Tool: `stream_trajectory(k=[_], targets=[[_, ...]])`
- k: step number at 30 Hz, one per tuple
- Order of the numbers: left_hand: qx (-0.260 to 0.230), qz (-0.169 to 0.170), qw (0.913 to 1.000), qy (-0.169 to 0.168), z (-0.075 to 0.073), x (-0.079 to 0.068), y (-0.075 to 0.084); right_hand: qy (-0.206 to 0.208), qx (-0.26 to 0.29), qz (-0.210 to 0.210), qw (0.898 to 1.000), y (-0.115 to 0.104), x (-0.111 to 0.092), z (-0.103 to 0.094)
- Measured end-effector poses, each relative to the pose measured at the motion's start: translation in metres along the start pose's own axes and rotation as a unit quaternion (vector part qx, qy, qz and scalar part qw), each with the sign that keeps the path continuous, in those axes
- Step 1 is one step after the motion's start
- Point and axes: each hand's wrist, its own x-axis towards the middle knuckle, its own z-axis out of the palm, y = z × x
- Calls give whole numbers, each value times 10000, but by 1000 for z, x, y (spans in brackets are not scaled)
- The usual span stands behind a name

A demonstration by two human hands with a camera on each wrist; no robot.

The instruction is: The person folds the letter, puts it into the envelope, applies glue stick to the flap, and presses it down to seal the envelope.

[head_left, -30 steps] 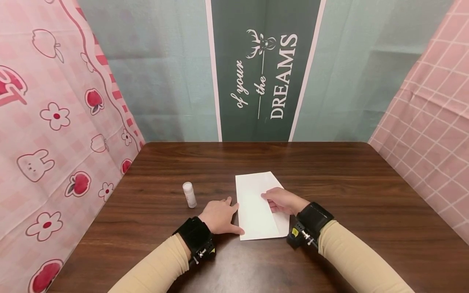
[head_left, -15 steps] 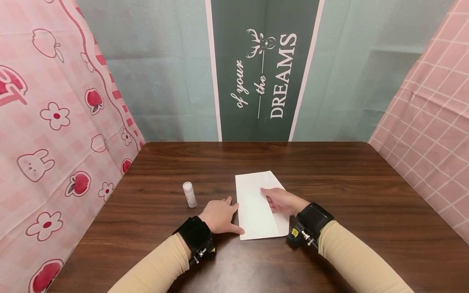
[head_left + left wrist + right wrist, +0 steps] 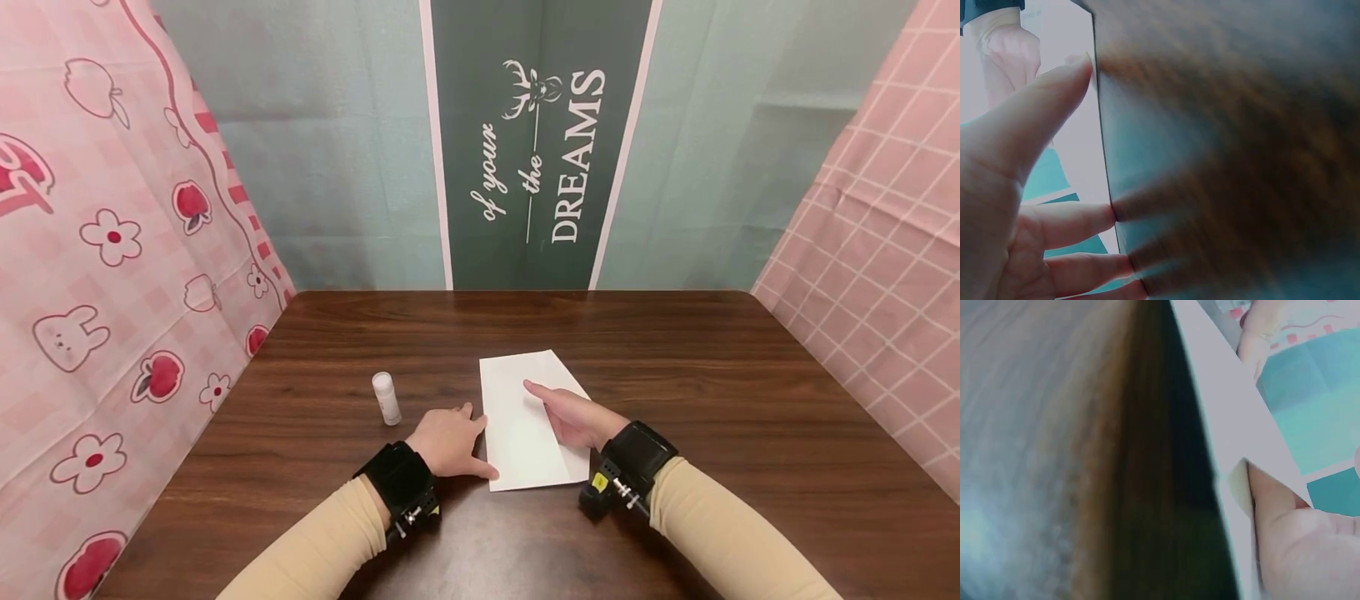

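A folded white sheet of paper [image 3: 517,425] lies on the table in the head view. My left hand [image 3: 450,442] spreads along its left side, the thumb at the near corner. In the left wrist view the left hand's fingertips [image 3: 1100,215] touch the paper's edge. My right hand [image 3: 573,417] is at the paper's right side, its thumb over the upper layer and its other fingers mostly out of sight beneath. In the right wrist view that hand [image 3: 1310,550] goes partly under a paper edge. Left of the paper stands a white glue stick [image 3: 386,400].
The dark wood table [image 3: 360,333] ends at a green cloth backdrop [image 3: 345,167]. A pink printed cloth [image 3: 112,292] hangs at the left, a pink checked one [image 3: 885,217] at the right. Black straps with small cameras sit on both wrists.
My right thumb has slid a little left across the paper's upper layer, and the right hand has shifted slightly left. The left hand and the glue stick keep their places.
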Motion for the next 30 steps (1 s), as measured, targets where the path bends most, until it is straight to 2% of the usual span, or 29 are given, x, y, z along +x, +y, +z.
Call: stream_trajectory(k=[3, 6, 12, 15, 16, 22, 26, 30], targets=[[45, -3, 10000, 28, -1, 1, 0, 169, -140, -63, 9997, -2, -1, 3], [49, 6, 10000, 19, -2, 1, 1, 334, -530, -143, 9979, -5, -5, 6], [89, -18, 10000, -22, -1, 3, 4, 860, -1498, -309, 9845, -8, -15, 12], [99, -27, 9999, -25, 0, 3, 5, 985, -2015, -442, 9735, -7, -19, 10], [95, -32, 9999, -32, 0, 2, 5, 1017, -2290, -510, 9668, -7, -19, 9], [63, -43, 10000, 3, -2, 0, 4, 1182, -3783, -698, 9155, -7, -22, 1], [23, -42, 10000, 26, -3, -2, 4, 1263, -4093, -652, 9013, 0, -20, -3], [33, -45, 10000, 49, -5, -2, 5, 1256, -4077, -698, 9018, 2, -19, -6]])
